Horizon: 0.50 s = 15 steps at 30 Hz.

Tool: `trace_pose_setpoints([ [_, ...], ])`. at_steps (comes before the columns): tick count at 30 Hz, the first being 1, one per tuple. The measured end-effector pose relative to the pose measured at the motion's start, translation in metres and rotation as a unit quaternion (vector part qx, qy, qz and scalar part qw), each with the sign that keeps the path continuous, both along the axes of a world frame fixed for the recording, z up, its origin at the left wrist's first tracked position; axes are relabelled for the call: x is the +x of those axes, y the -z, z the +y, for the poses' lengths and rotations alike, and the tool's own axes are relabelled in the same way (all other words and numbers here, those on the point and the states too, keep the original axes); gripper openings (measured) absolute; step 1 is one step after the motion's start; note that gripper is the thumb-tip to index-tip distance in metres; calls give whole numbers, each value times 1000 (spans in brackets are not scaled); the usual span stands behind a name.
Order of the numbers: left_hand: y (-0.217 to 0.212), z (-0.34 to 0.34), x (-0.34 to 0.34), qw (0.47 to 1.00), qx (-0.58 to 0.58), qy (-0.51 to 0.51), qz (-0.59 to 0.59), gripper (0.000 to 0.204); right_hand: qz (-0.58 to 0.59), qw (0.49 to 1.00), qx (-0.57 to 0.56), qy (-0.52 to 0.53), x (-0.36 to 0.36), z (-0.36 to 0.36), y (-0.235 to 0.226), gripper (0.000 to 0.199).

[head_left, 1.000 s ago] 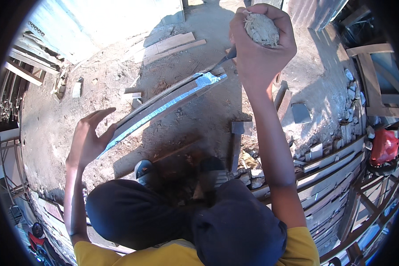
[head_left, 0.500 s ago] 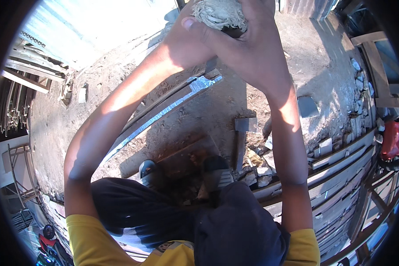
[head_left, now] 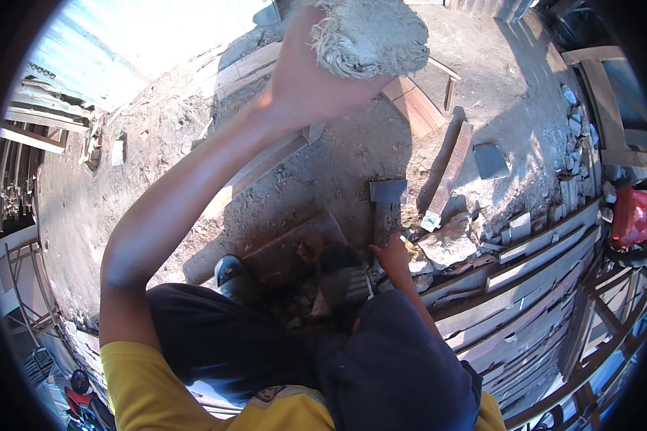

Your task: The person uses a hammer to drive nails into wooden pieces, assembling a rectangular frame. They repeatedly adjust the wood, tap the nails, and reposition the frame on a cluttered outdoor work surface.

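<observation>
The top edge crops the frayed handle, whose far part is hidden. The left hand is blurred, its fingertips unseen. The right knee covers part of the right forearm; whether the right hand holds anything is unclear. Shadow obscures the right foot.

Stones are lying right of the feet.
The left hand is holding a handle ahead of the feet; the right hand is hovering near the stones; a bar is lying beyond them.
</observation>
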<state>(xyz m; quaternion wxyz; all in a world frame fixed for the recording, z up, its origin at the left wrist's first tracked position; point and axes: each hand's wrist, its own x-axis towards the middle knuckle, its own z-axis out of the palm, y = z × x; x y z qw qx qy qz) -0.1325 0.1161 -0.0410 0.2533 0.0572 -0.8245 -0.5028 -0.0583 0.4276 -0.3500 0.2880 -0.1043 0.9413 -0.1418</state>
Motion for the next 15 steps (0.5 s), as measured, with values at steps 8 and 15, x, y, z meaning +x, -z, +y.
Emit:
trace_pose_setpoints([
  [8, -15, -7, -26, 988, 33, 71, 133, 45, -293, 922, -205, 150, -29, 8, 41, 53],
  [15, -36, 3, -16, 977, 103, 60, 174, 36, -514, 621, -460, 373, -71, -9, -10, 19],
])
